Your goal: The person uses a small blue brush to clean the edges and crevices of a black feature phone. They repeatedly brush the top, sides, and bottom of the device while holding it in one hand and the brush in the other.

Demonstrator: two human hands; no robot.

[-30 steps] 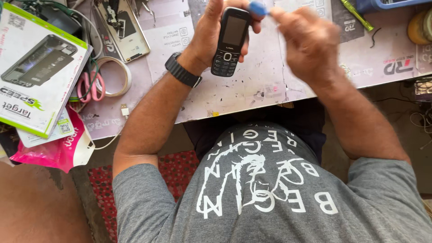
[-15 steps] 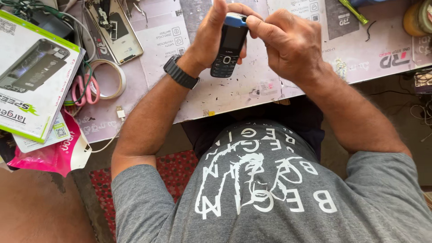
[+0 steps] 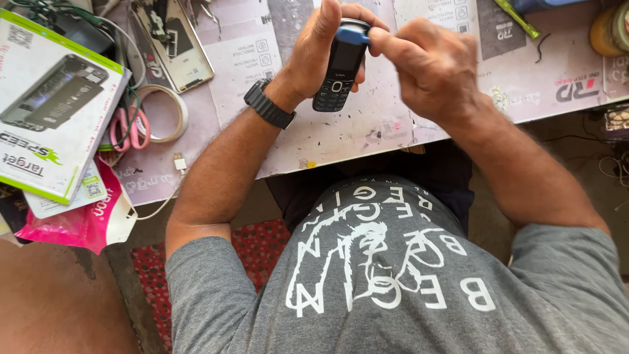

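Observation:
My left hand (image 3: pixel 318 56), with a black watch (image 3: pixel 268 105) on its wrist, holds a black keypad phone (image 3: pixel 337 75) upright over the table, screen and keys facing me. My right hand (image 3: pixel 436 69) pinches a small blue flat tool (image 3: pixel 354 34) between thumb and fingers. The tool lies against the phone's top edge. My fingers hide the top corners of the phone.
The table (image 3: pixel 341 141) is covered with printed paper. At the left lie a white and green phone box (image 3: pixel 56 108), pink scissors (image 3: pixel 124 130), a tape roll (image 3: pixel 171 108), a pink packet (image 3: pixel 82 226) and an opened phone frame (image 3: pixel 173 42). A yellow jar (image 3: pixel 606 31) stands top right.
My right hand has brought the blue tool down from above the phone onto its top edge. My left hand keeps the phone in about the same place.

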